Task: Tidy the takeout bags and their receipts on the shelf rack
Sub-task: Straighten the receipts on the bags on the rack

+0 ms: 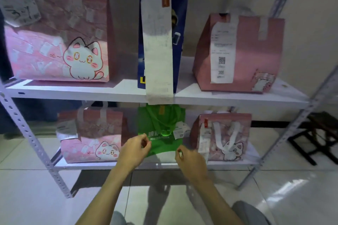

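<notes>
A green takeout bag (pixel 162 133) stands in the middle of the lower shelf (pixel 161 165), with a small receipt (pixel 181 130) at its right side. My left hand (pixel 135 150) is at the bag's lower left edge, its curled thumb and fingers closing on that edge. My right hand (pixel 190 162) hovers by the bag's lower right corner with curled fingers; any hold there is hidden. On the upper shelf (pixel 73 91), a blue bag (pixel 177 33) carries a long receipt (pixel 158 49) that hangs past the shelf edge.
Pink cat bags stand at upper left (pixel 58 38), upper right (pixel 256 53), lower left (pixel 91 137) and lower right (pixel 226 137), each with a receipt. Grey perforated uprights (pixel 33 140) frame the rack. A dark stool (pixel 318 137) stands on the tiled floor at right.
</notes>
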The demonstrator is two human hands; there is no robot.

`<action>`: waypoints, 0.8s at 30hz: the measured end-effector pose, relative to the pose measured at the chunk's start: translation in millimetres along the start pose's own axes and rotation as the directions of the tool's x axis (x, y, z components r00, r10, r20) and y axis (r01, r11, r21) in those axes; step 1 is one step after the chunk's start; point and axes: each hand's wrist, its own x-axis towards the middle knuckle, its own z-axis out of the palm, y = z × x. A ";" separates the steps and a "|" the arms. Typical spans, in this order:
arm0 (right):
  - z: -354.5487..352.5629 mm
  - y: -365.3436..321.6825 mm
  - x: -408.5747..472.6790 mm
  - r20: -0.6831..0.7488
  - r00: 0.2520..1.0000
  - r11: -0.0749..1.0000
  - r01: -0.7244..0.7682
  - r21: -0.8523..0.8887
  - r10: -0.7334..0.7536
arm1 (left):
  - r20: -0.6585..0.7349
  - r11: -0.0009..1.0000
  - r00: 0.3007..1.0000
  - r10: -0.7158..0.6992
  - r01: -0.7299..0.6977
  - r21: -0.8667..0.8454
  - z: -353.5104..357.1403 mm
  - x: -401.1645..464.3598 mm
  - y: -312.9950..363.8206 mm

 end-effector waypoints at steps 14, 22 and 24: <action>18.6 143.0 -32.2 0.325 0.879 0.914 -0.396 0.089 0.350 | 0.268 0.992 0.959 0.097 -0.072 -0.101 115.6 -20.9 60.9; 66.0 163.1 -12.8 0.455 0.840 0.833 -0.460 0.309 0.295 | 0.271 0.997 0.962 0.037 -0.019 -0.070 142.0 -34.1 64.4; 63.5 160.2 -12.8 0.430 0.855 0.808 -0.460 0.369 0.290 | 0.280 0.997 0.960 0.012 0.009 -0.074 147.9 -36.0 65.2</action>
